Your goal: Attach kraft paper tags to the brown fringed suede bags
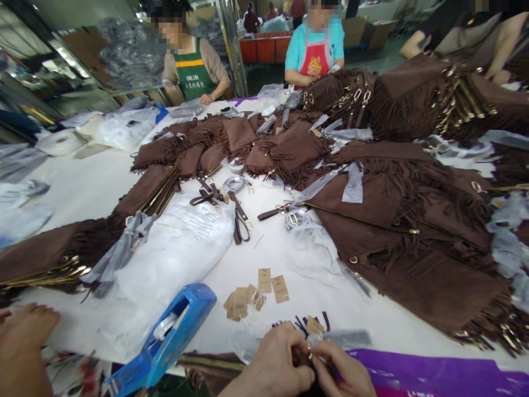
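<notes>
Near the bottom edge, my left hand [275,361] and my right hand [341,366] are close together, fingers bent around a small metal clasp [309,353] on a dark brown piece. Which hand bears the clasp's weight is unclear, and my palms hide most of the piece. Just beyond my fingers lie thin brown fringe strands and a tan tag [314,325]. A brown zippered pouch [215,361] lies left of my left hand. Purple plastic [430,372] lies to the right. More tan tags [239,303] with white strings rest farther up on the white table [289,309].
A blue tape dispenser [177,331] stands left of my hands. Clear plastic bags [182,237], brown straps [240,220] and fringed brown bags [413,264] cover much of the table. Another person's hand [28,331] is at the lower left; several people stand across the table.
</notes>
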`<state>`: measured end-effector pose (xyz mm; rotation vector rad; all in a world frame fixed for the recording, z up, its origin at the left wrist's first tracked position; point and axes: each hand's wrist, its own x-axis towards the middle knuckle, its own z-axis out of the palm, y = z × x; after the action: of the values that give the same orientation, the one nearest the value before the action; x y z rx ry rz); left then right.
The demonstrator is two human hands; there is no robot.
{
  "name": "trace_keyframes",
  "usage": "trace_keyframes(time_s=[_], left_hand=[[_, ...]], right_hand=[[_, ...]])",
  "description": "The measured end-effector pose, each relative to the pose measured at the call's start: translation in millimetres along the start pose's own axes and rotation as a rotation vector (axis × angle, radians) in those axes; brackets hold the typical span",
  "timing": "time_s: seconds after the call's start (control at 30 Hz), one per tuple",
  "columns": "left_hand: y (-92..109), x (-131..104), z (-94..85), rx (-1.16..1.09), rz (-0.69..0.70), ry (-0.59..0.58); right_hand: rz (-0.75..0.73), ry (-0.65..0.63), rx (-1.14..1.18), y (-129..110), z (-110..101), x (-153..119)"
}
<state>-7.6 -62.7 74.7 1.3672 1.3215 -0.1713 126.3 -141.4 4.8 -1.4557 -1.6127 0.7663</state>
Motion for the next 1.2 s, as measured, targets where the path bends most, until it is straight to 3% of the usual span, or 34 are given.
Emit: trace_keyframes(time_s=[0.1, 0.2, 0.33, 0.5, 0.8, 1.2], left_hand=[[1.9, 2.4, -2.0, 0.192, 0.001, 0.094], [-1.7, 9.3, -3.2, 0.219, 0.019, 0.151], [-6.7, 17.8, -6.9, 0.108, -0.001, 0.119], [-7.1, 19.8, -10.6, 0.021, -0.02, 0.107], [-6.6, 17.2, -9.9, -0.081, -0.04, 0.137], [-15.6, 22.7, -4.0, -0.018, -0.048, 0.157]], right_hand=[[0.13, -0.067, 0.096, -2.1, -3.3, 1.8], [0.205, -0.15, 0.196, -2.6, -8.2, 3.8], [0.226, -0.061, 0.183, -3.8, -8.3, 3.8], [0.137, 0.055, 0.118, -6.1, -2.1, 5.7], [-0.083, 0.007, 0.012, -1.2, -2.0, 12.4], [-0.148, 0.06, 0.001, 0.8, 6.5, 17.0]])
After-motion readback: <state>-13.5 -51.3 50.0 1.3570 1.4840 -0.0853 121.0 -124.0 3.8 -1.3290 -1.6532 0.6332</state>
